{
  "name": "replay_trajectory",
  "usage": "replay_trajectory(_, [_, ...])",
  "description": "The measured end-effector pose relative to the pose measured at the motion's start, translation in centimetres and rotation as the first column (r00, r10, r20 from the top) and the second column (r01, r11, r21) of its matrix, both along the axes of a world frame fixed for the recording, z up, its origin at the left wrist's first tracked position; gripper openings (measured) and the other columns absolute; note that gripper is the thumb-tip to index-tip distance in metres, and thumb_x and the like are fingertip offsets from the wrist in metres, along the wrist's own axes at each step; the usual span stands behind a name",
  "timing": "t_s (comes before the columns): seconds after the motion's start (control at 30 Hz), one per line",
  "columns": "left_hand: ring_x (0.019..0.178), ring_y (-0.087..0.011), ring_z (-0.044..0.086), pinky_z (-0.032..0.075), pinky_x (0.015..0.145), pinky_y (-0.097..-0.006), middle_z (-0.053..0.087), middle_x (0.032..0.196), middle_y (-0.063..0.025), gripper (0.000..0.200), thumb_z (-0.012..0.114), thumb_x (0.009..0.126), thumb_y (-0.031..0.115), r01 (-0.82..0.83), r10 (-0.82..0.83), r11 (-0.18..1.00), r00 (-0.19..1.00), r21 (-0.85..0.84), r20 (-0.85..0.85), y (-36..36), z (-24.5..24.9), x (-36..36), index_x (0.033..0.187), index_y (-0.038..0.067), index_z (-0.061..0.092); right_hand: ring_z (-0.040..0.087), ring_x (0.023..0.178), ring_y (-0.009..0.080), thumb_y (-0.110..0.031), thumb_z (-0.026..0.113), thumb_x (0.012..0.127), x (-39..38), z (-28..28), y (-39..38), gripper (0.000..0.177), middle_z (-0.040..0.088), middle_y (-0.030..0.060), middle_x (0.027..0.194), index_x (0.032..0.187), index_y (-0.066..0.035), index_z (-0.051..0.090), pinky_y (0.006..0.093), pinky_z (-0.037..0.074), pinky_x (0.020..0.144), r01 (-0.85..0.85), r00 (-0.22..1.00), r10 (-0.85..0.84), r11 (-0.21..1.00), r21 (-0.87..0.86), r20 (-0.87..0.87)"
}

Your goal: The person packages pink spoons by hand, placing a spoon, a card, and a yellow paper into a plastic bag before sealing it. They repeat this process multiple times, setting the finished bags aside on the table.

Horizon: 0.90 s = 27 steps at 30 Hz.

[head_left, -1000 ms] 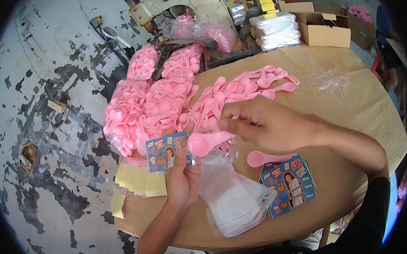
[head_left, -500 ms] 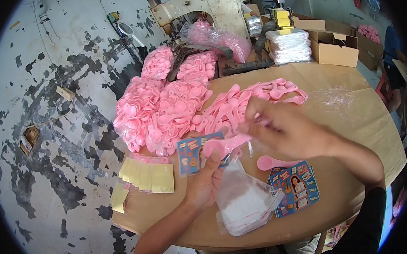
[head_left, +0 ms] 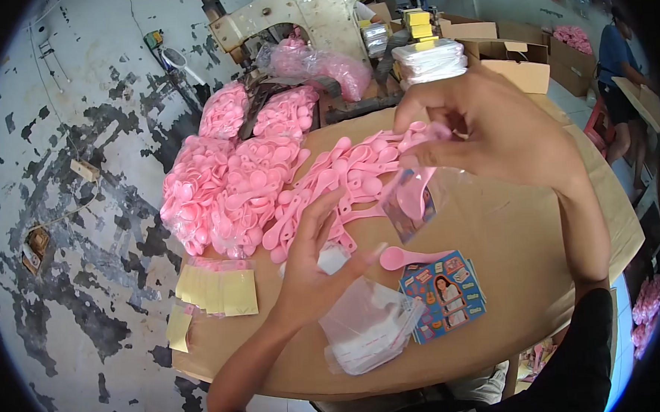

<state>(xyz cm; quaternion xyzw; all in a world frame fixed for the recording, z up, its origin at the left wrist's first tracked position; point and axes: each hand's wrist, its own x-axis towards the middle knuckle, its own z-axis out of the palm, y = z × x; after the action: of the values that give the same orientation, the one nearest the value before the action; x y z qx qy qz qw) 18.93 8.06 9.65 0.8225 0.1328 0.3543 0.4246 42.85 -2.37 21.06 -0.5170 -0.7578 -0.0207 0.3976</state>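
My right hand is raised over the table, its fingers and thumb pinched on the top of a clear plastic bag. In that bag hang a pink spoon and a printed card, both tilted. My left hand is open, thumb and fingers apart, above a stack of clear plastic bags. To the right of the stack lie blue printed cards with a loose pink spoon at their upper edge.
Loose pink spoons are heaped mid-table beside several full bags of spoons. Packs with yellow cards lie at the left edge. Behind stand a metal machine and cardboard boxes. A person is at the far right.
My right hand has lifted the bag with the spoon and card up and away from my left hand. My left hand has let go and opened. The camera view has shifted slightly.
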Motion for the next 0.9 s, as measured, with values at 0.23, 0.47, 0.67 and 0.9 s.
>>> replay_trajectory(0.23, [0.135,-0.0314,0.036,0.031,0.11,-0.0431,0.036,0.142,-0.0235,0.098,0.08,0.078,0.029,0.177,-0.17,0.984,0.967,0.015,-0.191,-1.4,3.4,6.7,0.147,-0.001,0.017,0.063,0.067,0.027,-0.019,0.073,0.079,0.1,1.1,-0.7,0.026,0.063,0.0146,0.073,0.098,-0.004,0.066,0.0385,0.047,0.061,0.249,0.957,-0.224,0.96,-0.126,0.185])
replay_trajectory(0.47, [0.129,-0.0325,0.044,0.034,0.108,-0.0433,0.043,0.137,-0.0246,0.096,0.079,0.079,0.03,0.248,-0.239,0.967,0.96,0.049,-0.144,-1.1,1.1,8.8,0.147,0.0,0.017,0.043,0.045,0.01,-0.019,0.075,0.081,0.4,0.6,0.8,0.022,0.048,0.0035,0.051,0.097,-0.007,0.066,0.0298,0.033,0.046,0.275,0.961,-0.274,0.961,0.031,-0.025])
replay_trajectory(0.67, [0.122,-0.0256,0.05,0.04,0.104,-0.0377,0.05,0.133,-0.0191,0.076,0.07,0.088,0.022,0.226,-0.215,0.974,0.953,0.025,-0.213,-1.1,0.0,9.1,0.145,0.0,0.025,0.057,0.054,0.023,-0.017,0.069,0.082,-0.6,-0.5,2.1,0.02,0.058,0.0122,0.061,0.1,-0.006,0.067,0.0356,0.045,0.055,0.225,0.971,-0.234,0.962,-0.155,-0.045])
replay_trajectory(0.9, [0.121,-0.0197,0.053,0.043,0.101,-0.0338,0.052,0.135,-0.0141,0.058,0.054,0.098,0.015,0.361,-0.44,0.753,0.898,-0.55,-0.013,-1.0,0.6,8.8,0.147,0.001,0.028,0.058,0.076,0.0088,-0.021,0.063,0.092,3.0,-1.9,4.8,0.03,0.063,0.0031,0.084,0.115,-0.002,0.057,0.0268,0.048,0.067,0.059,0.933,-0.029,0.996,0.073,-0.36])
